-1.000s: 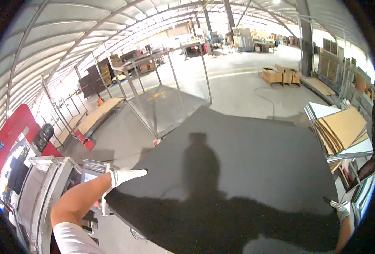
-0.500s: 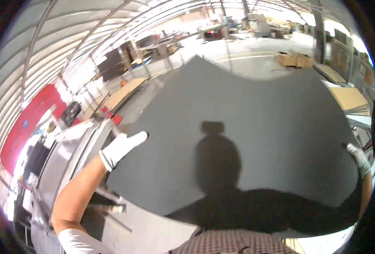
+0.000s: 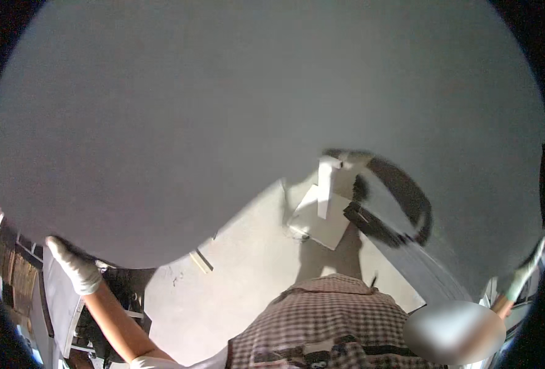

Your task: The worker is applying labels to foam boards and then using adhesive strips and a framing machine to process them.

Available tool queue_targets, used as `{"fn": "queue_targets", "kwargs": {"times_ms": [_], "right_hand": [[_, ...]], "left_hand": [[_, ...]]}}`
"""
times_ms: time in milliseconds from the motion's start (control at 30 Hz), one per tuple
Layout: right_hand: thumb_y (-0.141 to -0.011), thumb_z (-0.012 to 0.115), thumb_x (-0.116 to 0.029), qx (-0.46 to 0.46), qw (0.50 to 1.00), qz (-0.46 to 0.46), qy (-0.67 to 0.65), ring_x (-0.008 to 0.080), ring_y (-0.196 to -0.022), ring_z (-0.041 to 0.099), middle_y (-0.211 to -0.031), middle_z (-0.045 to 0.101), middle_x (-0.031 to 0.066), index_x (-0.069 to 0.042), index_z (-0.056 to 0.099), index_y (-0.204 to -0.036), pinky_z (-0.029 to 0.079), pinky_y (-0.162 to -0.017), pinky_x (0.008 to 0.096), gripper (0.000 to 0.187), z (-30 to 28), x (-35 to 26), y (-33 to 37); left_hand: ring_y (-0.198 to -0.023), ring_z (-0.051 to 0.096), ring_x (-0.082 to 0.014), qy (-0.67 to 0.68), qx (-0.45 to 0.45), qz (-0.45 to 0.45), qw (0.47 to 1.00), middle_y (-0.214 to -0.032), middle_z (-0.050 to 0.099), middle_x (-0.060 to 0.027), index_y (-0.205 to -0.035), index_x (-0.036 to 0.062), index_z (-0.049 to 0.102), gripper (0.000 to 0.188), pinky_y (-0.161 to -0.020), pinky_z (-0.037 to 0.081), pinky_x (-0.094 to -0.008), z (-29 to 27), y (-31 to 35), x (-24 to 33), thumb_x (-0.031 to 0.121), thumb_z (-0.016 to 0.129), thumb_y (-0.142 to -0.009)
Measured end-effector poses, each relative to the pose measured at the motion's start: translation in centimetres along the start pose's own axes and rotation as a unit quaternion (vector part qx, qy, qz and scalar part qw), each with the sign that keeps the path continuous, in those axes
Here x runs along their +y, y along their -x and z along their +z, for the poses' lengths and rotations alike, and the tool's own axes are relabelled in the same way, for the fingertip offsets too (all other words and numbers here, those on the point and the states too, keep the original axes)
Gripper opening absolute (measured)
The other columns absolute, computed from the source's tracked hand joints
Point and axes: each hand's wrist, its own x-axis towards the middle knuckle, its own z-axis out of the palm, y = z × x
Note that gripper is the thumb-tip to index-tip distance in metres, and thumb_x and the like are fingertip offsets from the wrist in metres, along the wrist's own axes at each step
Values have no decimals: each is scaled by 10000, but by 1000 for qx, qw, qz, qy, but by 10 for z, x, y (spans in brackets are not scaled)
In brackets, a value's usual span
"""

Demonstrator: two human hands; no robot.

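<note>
A large grey sheet (image 3: pixel 223 111) fills most of the upper view, raised up close in front of me. My left hand (image 3: pixel 74 265), in a white glove, grips its lower left edge with the fingers out of sight behind it. At the far right, my right hand (image 3: pixel 526 270), also gloved, holds the sheet's opposite edge; only part of it shows near the rim of the picture. Between the hands, the sheet's near edge curves across above my checked apron (image 3: pixel 321 307).
Pale floor (image 3: pixel 186 313) lies below the sheet, with a small strip (image 3: pixel 201 261) on it. A white board (image 3: pixel 321 218) and a white upright piece (image 3: pixel 325 187) are ahead of my apron. A dark curved band (image 3: pixel 401 184) shows beside them. Stacked brown material (image 3: pixel 23 280) stands far left.
The sheet has swung up and closer, hiding the workshop behind it. Both hands still hold its edges and now appear lower in the view, and my shadow no longer shows on it.
</note>
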Motion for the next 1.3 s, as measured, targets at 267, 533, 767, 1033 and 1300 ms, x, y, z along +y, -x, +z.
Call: {"fn": "queue_targets", "kwargs": {"times_ms": [267,533,767,1033,1300], "right_hand": [[-1050,377,-242,81,916,98,-380,248,-1414,361,-1555,359,127,-75,387,-1496,257,-1195,422,477,289,-212,-72],[-1037,472,-276,56,718,228,-656,197,-1261,532,-1395,554,78,-101,572,-1352,430,-1089,354,374,551,-428,-102],[-1026,472,-279,-55,582,252,-771,210,-1282,519,-1427,533,66,-104,541,-1392,411,-1102,397,412,766,-563,-106],[-967,573,-336,-227,431,284,-826,221,-1190,588,-1318,613,81,-90,605,-1312,463,-1038,391,425,973,-751,-89],[-974,562,-411,-252,452,308,-799,209,-1095,629,-1231,647,80,-58,612,-1264,517,-956,353,460,1132,-886,-48]], "left_hand": [[-1402,340,-331,-143,236,118,954,-1516,368,-138,-1494,93,356,682,-1159,268,-558,-108,-49,66,560,374,-996],[-1412,336,-363,-359,322,180,857,-1529,334,-189,-1533,79,275,720,-1147,317,-550,-199,-50,31,559,328,-999],[-1369,389,-359,-256,404,138,867,-1509,371,-186,-1502,58,332,790,-1136,328,-527,-197,-107,-32,621,424,-956],[-1387,376,-355,-164,416,149,882,-1559,318,-166,-1539,104,272,611,-1172,289,-562,-217,-202,-112,425,408,-1036],[-1352,410,-339,-195,427,94,878,-1513,385,-151,-1507,46,331,748,-1135,325,-514,-249,-318,-223,580,400,-988]]}}
